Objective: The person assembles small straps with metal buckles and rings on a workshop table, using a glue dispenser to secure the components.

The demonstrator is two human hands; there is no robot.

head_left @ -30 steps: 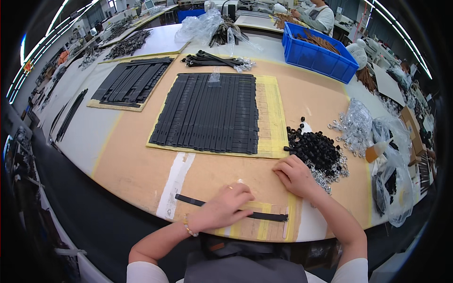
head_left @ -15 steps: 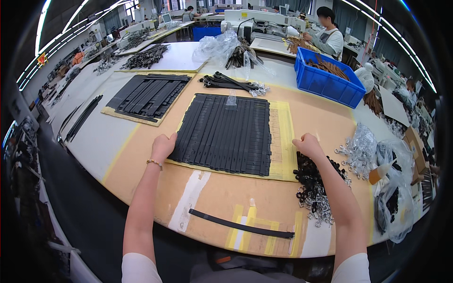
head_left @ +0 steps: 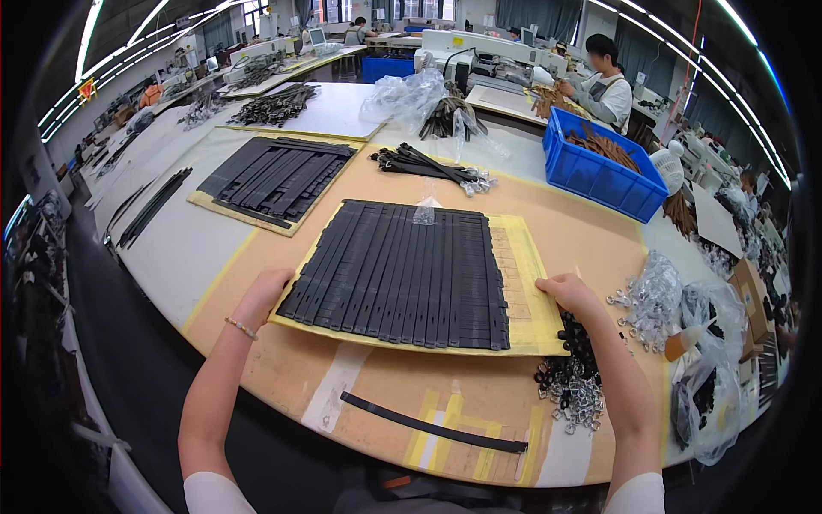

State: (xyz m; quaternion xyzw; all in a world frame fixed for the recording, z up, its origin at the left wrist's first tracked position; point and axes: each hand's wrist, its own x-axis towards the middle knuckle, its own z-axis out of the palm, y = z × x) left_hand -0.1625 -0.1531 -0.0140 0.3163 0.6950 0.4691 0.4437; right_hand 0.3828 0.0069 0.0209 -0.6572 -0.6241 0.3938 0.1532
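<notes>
grips 1 strap-covered board (head_left: 527, 295) by 2 side edges, with fingers of left hand (head_left: 267, 291) and right hand (head_left: 572, 295) closed on it. now holds it raised at the near edge over the table (head_left: 282, 368), closer to 1 loose black strap (head_left: 428, 424) than before. has 1 other laden board (head_left: 240, 211) behind-left, 1 blue crate (head_left: 599, 180) beyond.

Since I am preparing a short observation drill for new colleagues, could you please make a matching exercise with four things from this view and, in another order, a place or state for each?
Things
1. Yellow-edged board
2. Blue bin
3. Single black strap
4. Beaded bracelet

Places and states
A. Lying by itself near the front edge of the table
B. Around the left wrist
C. Held between the left hand and the right hand
D. Holding brown strips

Right pairs: 1-C, 2-D, 3-A, 4-B
</notes>
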